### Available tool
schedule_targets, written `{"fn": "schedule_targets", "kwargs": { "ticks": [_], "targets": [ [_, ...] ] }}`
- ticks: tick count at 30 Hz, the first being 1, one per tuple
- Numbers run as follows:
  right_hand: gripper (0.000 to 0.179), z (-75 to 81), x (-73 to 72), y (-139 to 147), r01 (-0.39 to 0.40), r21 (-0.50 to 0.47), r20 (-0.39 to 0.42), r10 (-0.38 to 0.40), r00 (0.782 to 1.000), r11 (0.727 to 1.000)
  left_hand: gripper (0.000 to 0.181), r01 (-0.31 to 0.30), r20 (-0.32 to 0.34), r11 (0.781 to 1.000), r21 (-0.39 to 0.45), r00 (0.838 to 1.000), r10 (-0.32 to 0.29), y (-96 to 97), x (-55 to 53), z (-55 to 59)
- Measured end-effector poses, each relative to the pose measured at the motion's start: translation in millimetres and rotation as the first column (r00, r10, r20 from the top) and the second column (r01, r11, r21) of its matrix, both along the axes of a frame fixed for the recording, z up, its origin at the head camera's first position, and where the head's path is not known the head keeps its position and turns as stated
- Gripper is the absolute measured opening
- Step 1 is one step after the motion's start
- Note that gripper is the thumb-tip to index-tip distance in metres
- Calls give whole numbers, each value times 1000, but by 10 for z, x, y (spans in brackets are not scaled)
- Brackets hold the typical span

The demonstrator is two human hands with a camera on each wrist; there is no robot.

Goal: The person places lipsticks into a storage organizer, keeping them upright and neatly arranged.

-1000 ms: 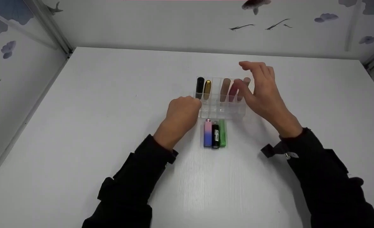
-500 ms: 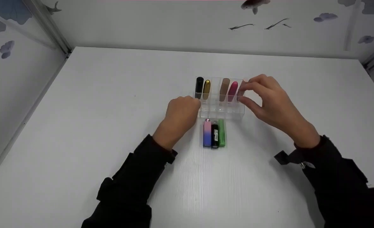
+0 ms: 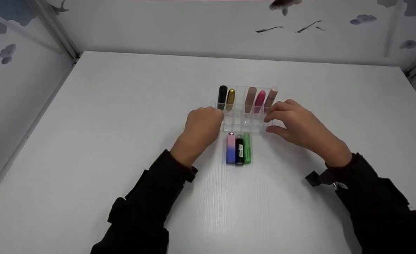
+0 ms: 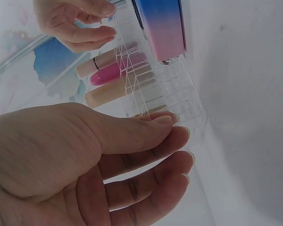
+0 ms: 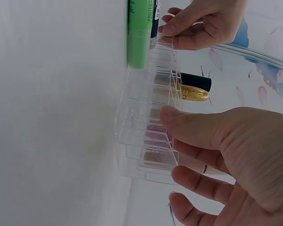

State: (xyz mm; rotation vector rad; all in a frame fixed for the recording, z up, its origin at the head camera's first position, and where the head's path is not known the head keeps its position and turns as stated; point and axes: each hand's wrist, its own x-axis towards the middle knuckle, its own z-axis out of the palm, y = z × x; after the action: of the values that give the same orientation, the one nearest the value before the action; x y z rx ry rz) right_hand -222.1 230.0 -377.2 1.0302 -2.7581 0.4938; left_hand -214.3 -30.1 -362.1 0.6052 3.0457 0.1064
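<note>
A clear compartmented organizer [image 3: 245,121] stands on the white table. My left hand [image 3: 204,123] pinches its left edge between thumb and index finger. Beside the right end my right hand [image 3: 298,125] has its fingers apart and loosely bent, holding nothing. In the back row stand a black tube [image 3: 222,94], a gold tube [image 3: 231,96], a beige tube [image 3: 251,96], a bright pink tube [image 3: 261,97] and a pale pink tube [image 3: 273,94]. In front of the organizer lie a pink-and-blue tube [image 3: 231,151], a black tube with a white label [image 3: 239,155] and a green tube [image 3: 247,148].
The white tabletop [image 3: 123,123] spreads around the organizer. Pale panels [image 3: 176,28] with painted fish and flowers rise behind it and at the left side. A dark wrist mount [image 3: 313,178] sits on the right sleeve.
My right hand reached over the back row, came to the pale pink tube, then left it and moved toward me along the organizer's right end. The left hand has stayed put.
</note>
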Motion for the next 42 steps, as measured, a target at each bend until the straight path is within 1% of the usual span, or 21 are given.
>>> {"fn": "schedule_targets", "kwargs": {
  "ticks": [7,11,16,22,25,28,30,32,37,39,42],
  "targets": [
    [21,-31,9,-19,24,29,-25,-23,999,999,18,1,-1,1000,-2,1000,-1,3,-1,5],
    [17,-45,12,-36,12,50,-14,-11,1000,999,17,7,-14,1000,8,1000,-7,-3,6,2],
    [14,-57,9,-51,7,47,-4,-7,1000,999,15,16,-46,1000,23,999,-15,-11,15,-3],
    [13,-57,9,-80,28,59,33,-30,999,998,15,17,-35,1000,19,999,-16,-22,11,-2],
    [13,-61,10,-86,25,58,12,-26,1000,998,15,16,-29,1000,22,999,-15,-26,10,-2],
    [14,-73,9,-80,19,51,-29,-18,999,999,15,16,-41,1000,22,999,-15,-29,10,-7],
    [15,-73,12,-78,20,49,-39,-18,999,999,15,15,-44,1000,23,999,-14,-28,9,-7],
    [15,-68,13,-77,28,50,-24,-27,999,998,15,14,-42,1000,20,999,-13,-24,6,-7],
    [12,-40,13,-82,70,63,47,-73,996,996,16,8,-19,1000,13,1000,-8,-16,3,1],
    [11,-37,11,-81,79,64,59,-83,995,995,16,6,-14,1000,14,1000,-6,-18,8,8],
    [9,-46,3,-78,74,55,52,-77,996,996,15,6,-18,1000,16,1000,-5,-26,17,17]
  ]
}}
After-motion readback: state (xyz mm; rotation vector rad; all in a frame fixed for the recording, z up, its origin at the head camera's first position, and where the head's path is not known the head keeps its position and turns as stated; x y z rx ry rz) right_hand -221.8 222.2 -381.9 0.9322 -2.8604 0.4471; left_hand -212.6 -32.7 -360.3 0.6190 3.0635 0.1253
